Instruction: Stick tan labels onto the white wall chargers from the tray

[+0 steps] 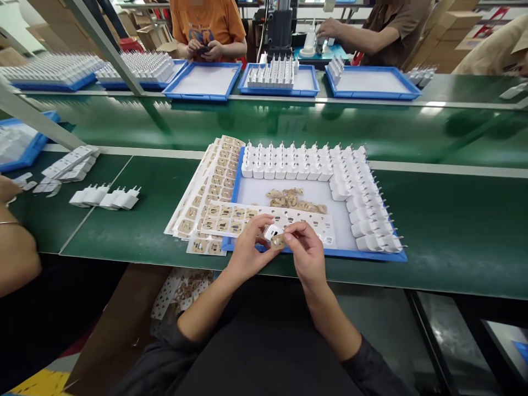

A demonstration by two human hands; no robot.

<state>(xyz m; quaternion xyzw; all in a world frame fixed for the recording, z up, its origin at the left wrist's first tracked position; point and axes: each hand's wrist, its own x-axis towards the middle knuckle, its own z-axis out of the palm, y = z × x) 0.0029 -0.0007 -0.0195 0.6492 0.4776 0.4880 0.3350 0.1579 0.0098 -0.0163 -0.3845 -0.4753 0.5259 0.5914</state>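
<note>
A white charger (271, 232) is held in my left hand (250, 247), its face with dark port openings turned up. My right hand (307, 252) pinches a small tan sticker (278, 241) at the charger's near right side. Both hands are over the front edge of a blue-rimmed tray (363, 255). White chargers (289, 166) stand in rows along the tray's back and right side. A sticker sheet (231, 219) lies across the tray's front left, its right part mostly without tan stickers. Behind it rest crumpled tan pieces (295, 199).
More sticker sheets (198, 206) fan out left of the tray. Several chargers (105, 197) and white parts (72, 165) lie farther left, near another person's arm (16, 247). Beyond the green belt (185, 124) are blue trays (202, 82) and people. An open carton (124, 324) sits below.
</note>
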